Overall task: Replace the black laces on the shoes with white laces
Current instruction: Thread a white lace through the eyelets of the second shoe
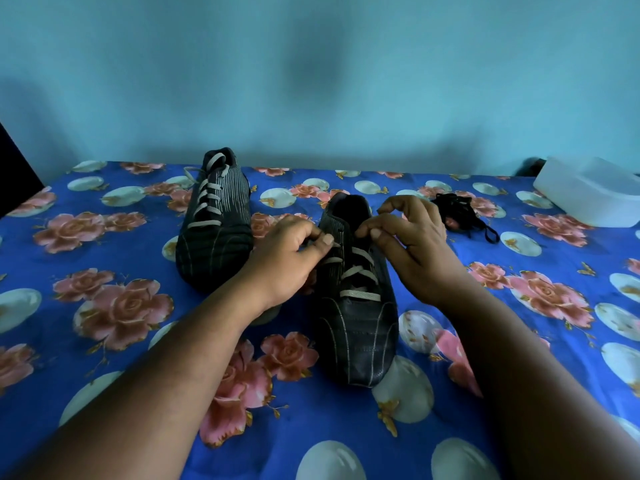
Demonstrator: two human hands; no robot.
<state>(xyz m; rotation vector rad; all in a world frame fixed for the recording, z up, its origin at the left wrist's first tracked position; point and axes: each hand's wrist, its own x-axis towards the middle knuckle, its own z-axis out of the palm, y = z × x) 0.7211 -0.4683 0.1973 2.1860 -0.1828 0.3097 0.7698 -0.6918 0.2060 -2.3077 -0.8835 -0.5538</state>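
- A bed sheet point(104, 375), bright blue with pink roses and pale round shapes, covers the whole surface; its far edge meets a plain blue wall point(311, 81).
- The far left shoe point(214, 216), dark with fine ribbing and thin pale stripes over a rounded toe, lies laced with flat white laces point(207, 199), a loose loop trailing off its far left side.
- The left hand point(287, 258) curls its fingers and thumb round an end of the white lace point(360, 294) at the near shoe's left side.
- The near shoe point(356, 327), same dark striped make, points its toe toward the viewer, the lace crossing its lower eyelets and its collar open at the far end.
- The right hand point(408, 244) pinches at the top right eyelets; the lace end itself is too small to make out.
- The black laces point(460, 216) lie in a loose tangle just right of that hand.
- A white plastic container point(588, 194), rounded and smooth, sits at the far right edge; its contents cannot be seen.
- Open sheet spreads near left and near right.
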